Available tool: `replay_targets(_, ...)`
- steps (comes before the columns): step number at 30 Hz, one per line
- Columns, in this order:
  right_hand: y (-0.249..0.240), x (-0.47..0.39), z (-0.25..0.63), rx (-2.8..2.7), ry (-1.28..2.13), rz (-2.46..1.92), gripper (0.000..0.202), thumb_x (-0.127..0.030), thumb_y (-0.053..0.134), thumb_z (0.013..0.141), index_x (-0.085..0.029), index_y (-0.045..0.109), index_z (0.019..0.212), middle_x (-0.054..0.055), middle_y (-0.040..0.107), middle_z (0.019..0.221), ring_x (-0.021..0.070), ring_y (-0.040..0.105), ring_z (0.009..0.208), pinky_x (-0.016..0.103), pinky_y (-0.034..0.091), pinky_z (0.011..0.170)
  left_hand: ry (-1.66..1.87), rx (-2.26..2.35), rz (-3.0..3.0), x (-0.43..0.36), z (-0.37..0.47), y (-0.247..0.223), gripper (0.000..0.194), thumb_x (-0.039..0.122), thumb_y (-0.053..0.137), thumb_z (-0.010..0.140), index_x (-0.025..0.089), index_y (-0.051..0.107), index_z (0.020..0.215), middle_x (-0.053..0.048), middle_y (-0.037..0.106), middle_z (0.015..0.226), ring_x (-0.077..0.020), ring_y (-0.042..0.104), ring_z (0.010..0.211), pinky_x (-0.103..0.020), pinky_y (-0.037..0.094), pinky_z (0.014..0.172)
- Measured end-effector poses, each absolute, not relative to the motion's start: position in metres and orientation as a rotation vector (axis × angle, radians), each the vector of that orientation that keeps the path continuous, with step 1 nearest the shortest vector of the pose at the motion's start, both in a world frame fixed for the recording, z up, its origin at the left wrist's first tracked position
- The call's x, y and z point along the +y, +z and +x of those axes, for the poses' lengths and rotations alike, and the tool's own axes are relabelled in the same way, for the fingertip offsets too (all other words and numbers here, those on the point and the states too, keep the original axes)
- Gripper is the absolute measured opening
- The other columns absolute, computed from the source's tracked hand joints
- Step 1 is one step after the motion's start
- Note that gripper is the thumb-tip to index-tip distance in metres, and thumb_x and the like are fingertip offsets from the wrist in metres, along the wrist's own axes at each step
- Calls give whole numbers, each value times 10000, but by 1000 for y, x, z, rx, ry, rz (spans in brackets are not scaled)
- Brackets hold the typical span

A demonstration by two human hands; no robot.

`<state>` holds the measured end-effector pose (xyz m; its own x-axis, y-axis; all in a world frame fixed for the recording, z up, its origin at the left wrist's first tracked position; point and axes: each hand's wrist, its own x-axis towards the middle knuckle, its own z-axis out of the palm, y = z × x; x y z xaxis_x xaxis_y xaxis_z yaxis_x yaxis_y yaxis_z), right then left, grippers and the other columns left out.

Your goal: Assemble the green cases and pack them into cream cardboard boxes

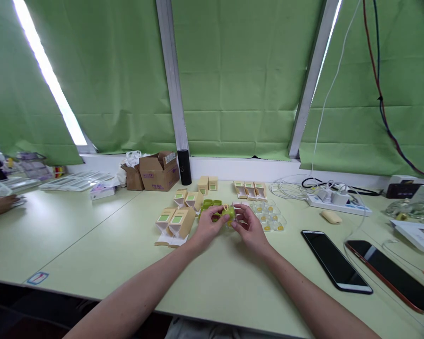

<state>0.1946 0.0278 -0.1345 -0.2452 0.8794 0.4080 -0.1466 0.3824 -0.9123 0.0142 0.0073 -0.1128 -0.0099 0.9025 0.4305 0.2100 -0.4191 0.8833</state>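
Both hands meet at the middle of the table around a small round green item (228, 214) with a pale loop on top. My left hand (209, 227) pinches it between thumb and fingers. My right hand (251, 228) curls its fingertips against its right side, where something clear seems to show; the fingers partly hide it. Behind the left fingers lie several green cube-like pieces (212, 203). Close to my right hand sits a group of clear plastic cups (276, 218) with yellow centres. Open cream boxes (182, 223) with green labels stand left of my left hand.
More cream boxes stand behind (207, 185) and at the back right (250, 190). A cardboard carton (159, 172) and black cylinder (184, 167) line the wall. A power strip (339, 205) with cables and two phones (335, 260) lie right. Another person's hand (2, 205) is far left.
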Motion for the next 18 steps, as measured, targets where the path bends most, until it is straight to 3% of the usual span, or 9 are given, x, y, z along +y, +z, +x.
replay_targets(18, -133, 26, 194, -1437, 1167, -683, 551, -474, 866, 774, -283, 613, 1225, 77, 672, 1193, 212, 657, 958, 393, 598, 872, 1469, 1212, 1639, 15, 12, -121, 588, 603, 817, 851, 141, 783, 1213, -177, 781, 1244, -307, 754, 1094, -425, 626, 948)
